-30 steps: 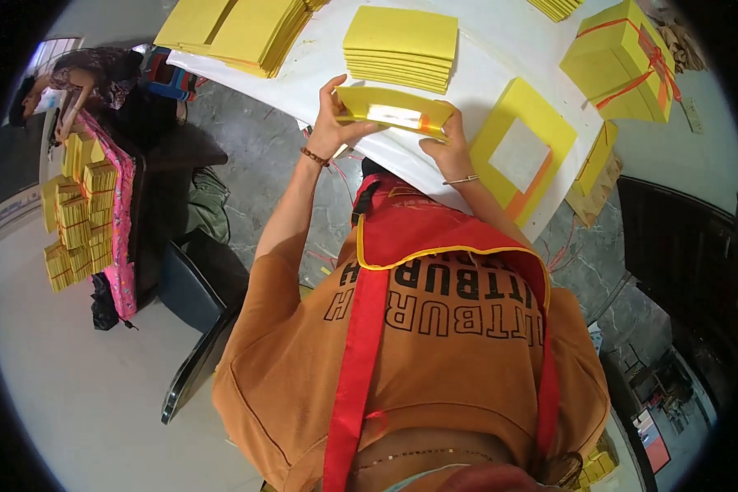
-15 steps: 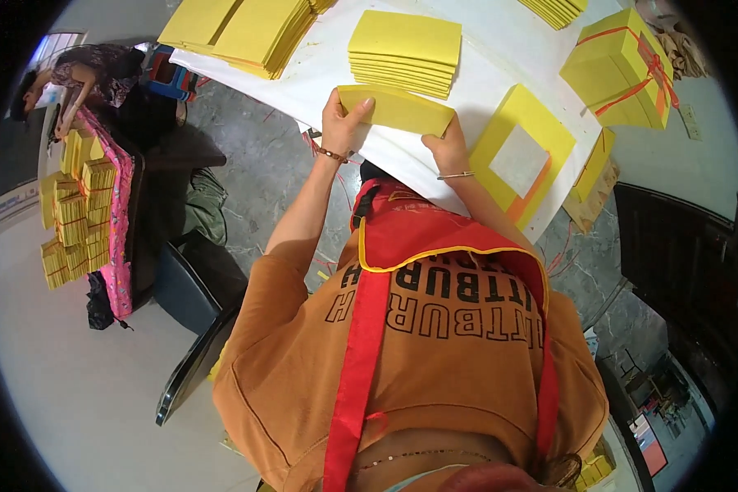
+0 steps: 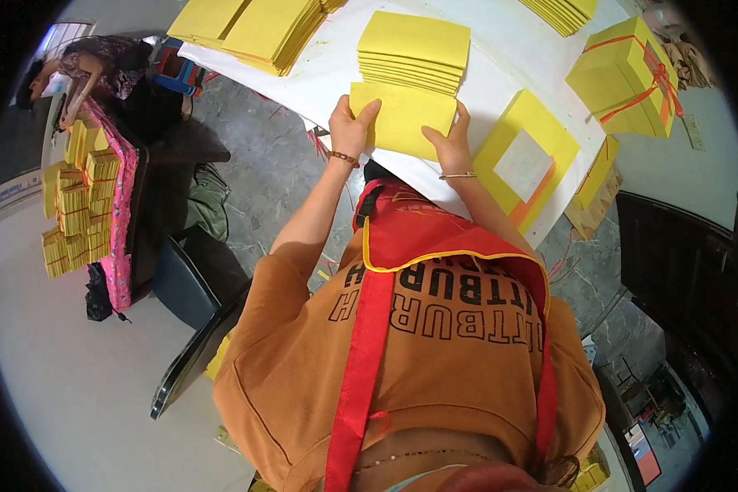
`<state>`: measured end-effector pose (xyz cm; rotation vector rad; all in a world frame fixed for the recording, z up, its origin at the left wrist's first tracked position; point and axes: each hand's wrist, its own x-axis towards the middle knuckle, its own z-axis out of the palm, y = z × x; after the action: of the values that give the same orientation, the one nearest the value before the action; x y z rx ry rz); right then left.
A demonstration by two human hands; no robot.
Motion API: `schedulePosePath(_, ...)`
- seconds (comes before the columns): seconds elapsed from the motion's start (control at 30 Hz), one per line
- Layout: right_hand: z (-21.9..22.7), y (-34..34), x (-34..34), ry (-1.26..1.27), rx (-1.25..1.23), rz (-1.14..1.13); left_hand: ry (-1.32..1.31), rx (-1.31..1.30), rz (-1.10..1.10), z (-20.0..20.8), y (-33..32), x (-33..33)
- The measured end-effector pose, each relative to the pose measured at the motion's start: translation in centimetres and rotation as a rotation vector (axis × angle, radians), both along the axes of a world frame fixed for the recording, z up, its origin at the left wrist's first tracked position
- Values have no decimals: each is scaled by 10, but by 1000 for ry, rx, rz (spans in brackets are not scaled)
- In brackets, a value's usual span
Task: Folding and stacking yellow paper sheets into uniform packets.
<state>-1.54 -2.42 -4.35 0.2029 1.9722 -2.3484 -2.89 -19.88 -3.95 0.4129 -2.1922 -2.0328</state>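
Observation:
Between my two hands, near the table's front edge, is a rectangular piece of yellow paper (image 3: 406, 119), its broad face turned up. My left hand (image 3: 353, 127) grips its left end, thumb on top. At its right end my right hand (image 3: 453, 141) does the same, with the fingers partly hidden beneath. Whether it is one sheet or a thin bundle, I cannot tell. Just beyond it rises a neat stack of yellow folded papers (image 3: 414, 45). To the right of my right hand lies a yellow sheet with a pale panel and an orange strip (image 3: 541, 135).
On the white-covered table (image 3: 328, 82) are larger yellow stacks (image 3: 271, 37) at far left and a yellow bundle tied with red string (image 3: 623, 78) at right. Beyond a dark chair (image 3: 184, 279), a person (image 3: 98, 70) leans over a side table with yellow bundles (image 3: 78, 205).
The yellow paper has tilted from nearly edge-on to showing its broad face. My hands still hold both ends; my right hand's fingers have shifted up along its edge.

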Motion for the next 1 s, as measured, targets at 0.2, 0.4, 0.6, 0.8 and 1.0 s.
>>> schedulePosePath(0.2,-6,8,-2,71,177,70,144,175,-10,2,4,8)
schedulePosePath(0.4,-4,15,3,109,96,157,253,223,-39,11,-3,8)
schedulePosePath(0.6,5,1,11,22,302,-66,3,-404,28,-5,-5,1)
schedulePosePath(0.8,23,1,28,704,1241,347,-80,-720,-10,-6,-4,-1)
schedulePosePath(1.0,3,-5,33,570,1392,733,-133,-746,-110,-1,-9,-8)
